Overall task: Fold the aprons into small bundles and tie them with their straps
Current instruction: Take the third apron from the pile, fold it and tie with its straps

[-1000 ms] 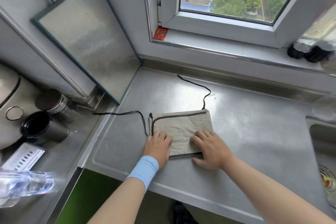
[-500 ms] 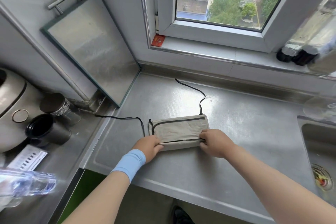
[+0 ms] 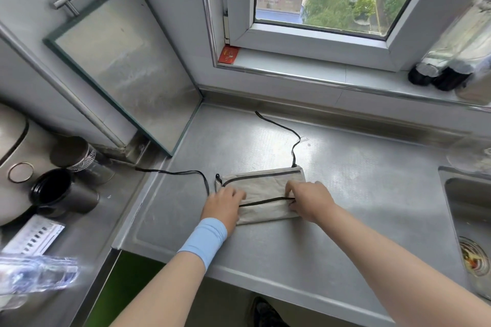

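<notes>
Head, L hand (image 3: 222, 206), R hand (image 3: 310, 200) pinch apron (image 3: 261, 186)

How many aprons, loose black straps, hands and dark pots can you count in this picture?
Apron: 1
Loose black straps: 2, the left strap and the back strap
Hands: 2, the left hand and the right hand, both on the apron
Dark pots: 2, the open cup and the lidded jar
Total: 7

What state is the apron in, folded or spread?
Folded, not tied: the apron lies as a narrow doubled strip, left hand and right hand holding its ends; straps trail loose.
</notes>
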`<state>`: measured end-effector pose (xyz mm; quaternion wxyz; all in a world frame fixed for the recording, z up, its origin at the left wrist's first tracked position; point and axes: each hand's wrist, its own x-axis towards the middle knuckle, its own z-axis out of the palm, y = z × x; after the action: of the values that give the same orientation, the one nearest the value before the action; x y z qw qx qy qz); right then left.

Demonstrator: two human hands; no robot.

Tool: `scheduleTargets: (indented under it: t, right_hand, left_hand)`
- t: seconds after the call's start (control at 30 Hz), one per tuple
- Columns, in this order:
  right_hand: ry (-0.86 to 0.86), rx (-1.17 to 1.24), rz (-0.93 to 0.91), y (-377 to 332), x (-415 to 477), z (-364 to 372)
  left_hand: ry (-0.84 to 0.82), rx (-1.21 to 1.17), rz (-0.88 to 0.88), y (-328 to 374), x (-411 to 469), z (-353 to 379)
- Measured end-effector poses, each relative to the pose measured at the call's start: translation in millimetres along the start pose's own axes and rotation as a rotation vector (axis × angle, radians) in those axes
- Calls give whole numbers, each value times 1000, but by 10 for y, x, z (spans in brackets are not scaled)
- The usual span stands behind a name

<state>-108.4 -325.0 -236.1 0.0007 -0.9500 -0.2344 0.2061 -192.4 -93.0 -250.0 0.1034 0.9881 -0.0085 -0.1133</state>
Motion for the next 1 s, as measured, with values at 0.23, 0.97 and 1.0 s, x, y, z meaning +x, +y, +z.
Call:
scheduleTargets:
  t: [0.23, 0.97, 1.0]
  right_hand:
    - [87, -284, -302, -254, -84, 248]
    - [123, 142, -80, -88, 59, 110]
    - [142, 152, -76, -95, 81, 99]
  left_hand:
    - [115, -2, 282, 220, -198, 360]
    - [25, -304, -196, -176, 61, 77]
    - [47, -264, -217, -171, 79, 77]
